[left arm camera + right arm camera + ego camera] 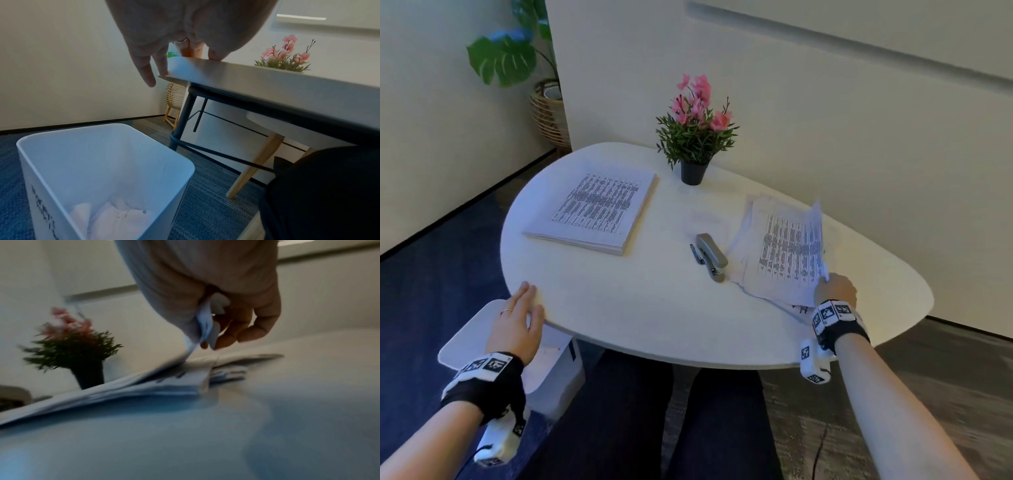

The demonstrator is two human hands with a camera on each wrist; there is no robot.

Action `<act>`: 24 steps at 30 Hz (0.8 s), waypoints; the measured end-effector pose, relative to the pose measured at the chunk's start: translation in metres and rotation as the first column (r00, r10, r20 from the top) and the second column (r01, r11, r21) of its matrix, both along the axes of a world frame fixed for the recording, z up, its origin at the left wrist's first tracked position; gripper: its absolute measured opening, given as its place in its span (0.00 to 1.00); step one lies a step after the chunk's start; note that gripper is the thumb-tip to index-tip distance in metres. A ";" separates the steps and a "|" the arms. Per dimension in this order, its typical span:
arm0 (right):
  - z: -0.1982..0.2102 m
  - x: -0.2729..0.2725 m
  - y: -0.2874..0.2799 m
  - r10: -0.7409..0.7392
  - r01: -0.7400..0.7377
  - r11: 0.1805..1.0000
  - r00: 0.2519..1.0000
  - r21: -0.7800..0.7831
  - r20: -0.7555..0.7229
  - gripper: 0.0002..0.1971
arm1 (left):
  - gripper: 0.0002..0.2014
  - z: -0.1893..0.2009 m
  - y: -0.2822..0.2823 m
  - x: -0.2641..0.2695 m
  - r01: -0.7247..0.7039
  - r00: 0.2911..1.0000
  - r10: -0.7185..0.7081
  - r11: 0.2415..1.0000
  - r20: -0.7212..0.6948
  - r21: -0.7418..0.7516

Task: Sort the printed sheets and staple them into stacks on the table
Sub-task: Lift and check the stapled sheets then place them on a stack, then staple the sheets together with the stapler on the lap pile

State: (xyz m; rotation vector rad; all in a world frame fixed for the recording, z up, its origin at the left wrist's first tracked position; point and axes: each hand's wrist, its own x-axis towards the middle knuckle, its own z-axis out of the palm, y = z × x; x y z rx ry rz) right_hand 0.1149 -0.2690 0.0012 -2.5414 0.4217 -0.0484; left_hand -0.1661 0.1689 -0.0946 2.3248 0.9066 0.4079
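A neat stack of printed sheets (599,210) lies on the left of the white table (654,308). A loose, untidy pile of printed sheets (780,250) lies on the right. My right hand (834,289) pinches the near corner of the top sheets (202,326) and lifts it off the pile (144,384). A grey stapler (711,256) lies between the two piles, with a dark pen (697,253) beside it. My left hand (520,322) rests with straight fingers (162,65) on the table's near left edge (226,71) and holds nothing.
A potted plant with pink flowers (697,133) stands at the back of the table. A white bin (102,170) with crumpled paper stands on the floor under my left hand. A wicker planter (549,113) stands in the far corner. My legs are under the table's front edge.
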 end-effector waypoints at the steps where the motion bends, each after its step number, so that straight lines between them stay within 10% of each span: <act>1: 0.001 -0.003 0.001 0.000 0.000 1.000 0.998 0.016 0.057 0.12 | 0.22 0.004 -0.001 -0.001 -0.001 1.000 0.001 1.000 -0.011 -0.015; 8: 0.036 -0.030 -0.005 -0.051 -0.070 0.951 0.925 0.301 0.376 0.16 | 0.16 0.039 -0.011 -0.003 0.003 1.000 -0.004 0.993 -0.012 -0.116; 14: 0.071 -0.062 0.002 -0.187 -0.169 0.734 0.881 0.658 0.435 0.10 | 0.13 0.094 -0.035 0.003 0.089 0.983 -0.084 0.996 0.163 -0.025; 24: 0.118 -0.100 0.019 -0.022 -0.498 0.536 0.799 0.682 0.600 0.22 | 0.31 0.221 -0.097 0.085 0.356 0.886 -0.205 0.875 0.415 -0.328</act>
